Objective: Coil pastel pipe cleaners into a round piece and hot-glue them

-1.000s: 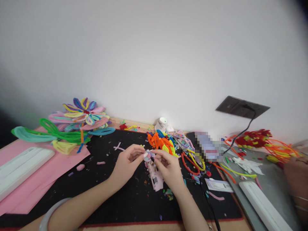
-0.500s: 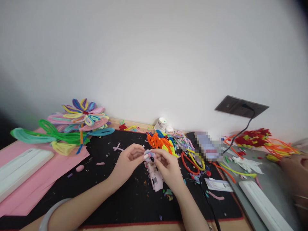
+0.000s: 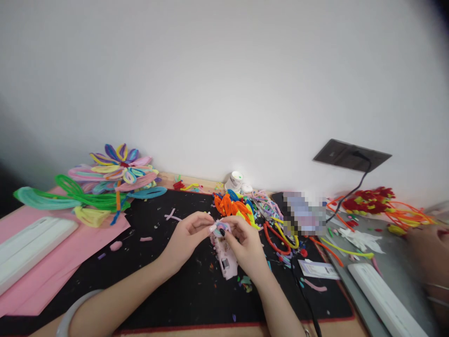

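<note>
Both hands meet over the middle of the black mat. My left hand (image 3: 191, 234) is closed, thumb and fingertips pinching the left side of a small pastel pipe-cleaner piece (image 3: 221, 226) in lilac and light blue. From the right, my right hand (image 3: 245, 241) pinches the same piece; a dark nail shows at its front. The fingers cover part of the piece, so its full shape is hidden. Just below it lies a pale pink, flat object (image 3: 226, 264) with a small grey part on it; I cannot tell its kind.
Pipe-cleaner flowers (image 3: 122, 168) lie at the left on pink paper (image 3: 70, 252) beside a white case (image 3: 38, 243). Orange pipe cleaners (image 3: 229, 206) and a white cup (image 3: 235, 179) stand behind my hands. A black cable (image 3: 351, 193) runs down at the right, where another person's hand (image 3: 426, 248) shows.
My fingers have shifted slightly on the pastel piece, which appears turned and shows more of its light-blue, curved side. Both arms stay nearly in place.
</note>
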Demonstrator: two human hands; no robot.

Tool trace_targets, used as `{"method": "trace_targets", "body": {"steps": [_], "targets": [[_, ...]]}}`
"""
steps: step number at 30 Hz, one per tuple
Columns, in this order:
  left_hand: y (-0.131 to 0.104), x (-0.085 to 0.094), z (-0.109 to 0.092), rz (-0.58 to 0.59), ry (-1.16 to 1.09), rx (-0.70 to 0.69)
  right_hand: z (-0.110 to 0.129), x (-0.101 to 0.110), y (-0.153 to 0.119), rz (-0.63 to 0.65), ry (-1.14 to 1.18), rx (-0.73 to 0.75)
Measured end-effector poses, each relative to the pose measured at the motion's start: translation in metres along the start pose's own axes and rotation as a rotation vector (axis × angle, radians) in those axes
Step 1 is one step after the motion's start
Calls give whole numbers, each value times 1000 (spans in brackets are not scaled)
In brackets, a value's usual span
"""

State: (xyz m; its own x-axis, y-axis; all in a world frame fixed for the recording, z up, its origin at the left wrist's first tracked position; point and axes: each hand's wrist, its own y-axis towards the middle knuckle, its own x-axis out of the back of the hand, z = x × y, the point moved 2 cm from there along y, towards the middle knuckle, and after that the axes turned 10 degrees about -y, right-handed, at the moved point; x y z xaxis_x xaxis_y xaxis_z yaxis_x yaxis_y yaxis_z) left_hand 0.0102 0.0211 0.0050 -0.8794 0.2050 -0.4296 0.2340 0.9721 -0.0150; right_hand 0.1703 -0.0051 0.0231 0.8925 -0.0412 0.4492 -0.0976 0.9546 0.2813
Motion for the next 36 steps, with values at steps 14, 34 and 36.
{"method": "trace_targets", "body": {"steps": [14,34,36], "targets": [[3,4,0,26,105,-14,-5,2,-1,55,-3,-12],[2,1,1,140,232,-83,-6,1,1,101,39,-37],[2,2,1,135,245,-87,-5,1,1,107,45,-40]]}}
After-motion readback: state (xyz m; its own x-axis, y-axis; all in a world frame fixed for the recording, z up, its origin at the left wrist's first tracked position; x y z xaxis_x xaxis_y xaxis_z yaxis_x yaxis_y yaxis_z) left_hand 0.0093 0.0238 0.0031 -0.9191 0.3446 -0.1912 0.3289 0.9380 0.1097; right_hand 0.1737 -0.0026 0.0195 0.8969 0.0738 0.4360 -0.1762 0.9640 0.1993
